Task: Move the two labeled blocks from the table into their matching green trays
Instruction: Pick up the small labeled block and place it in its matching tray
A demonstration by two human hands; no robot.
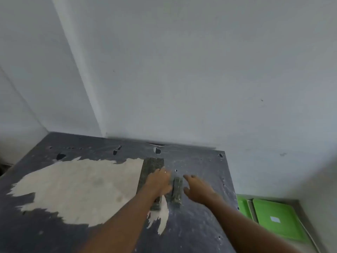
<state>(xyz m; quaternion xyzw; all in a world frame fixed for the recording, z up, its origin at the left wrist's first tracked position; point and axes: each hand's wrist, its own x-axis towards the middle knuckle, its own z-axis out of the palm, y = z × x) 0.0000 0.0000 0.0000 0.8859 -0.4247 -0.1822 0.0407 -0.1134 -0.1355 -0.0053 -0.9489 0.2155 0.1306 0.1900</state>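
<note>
White walls meet in a corner behind the bench (200, 225), whose dark grey top is worn through to a large pale patch (78, 190) and pitted with small holes.

Two blocks lie on the bench just beyond the pale patch's right edge. The large block (152, 167) is a dark, speckled grey-green slab; its long axis runs from the near edge of the bench toward the back wall, tilted slightly right at the far end. The small block (177, 190) is narrower, same speckled finish, and lies just right of the large block with its long axis roughly parallel. No labels are legible; motion blur hides fine detail.

The left hand (159, 183) rests on the large block, fingers curled over its right edge; a firm grip cannot be confirmed. The right hand (197, 189) is spread, fingers apart, just right of the small block, not gripping it.

Two green trays (284, 225) sit lower, beyond the bench's right edge; the nearer carries a small white label (275, 219).
</note>
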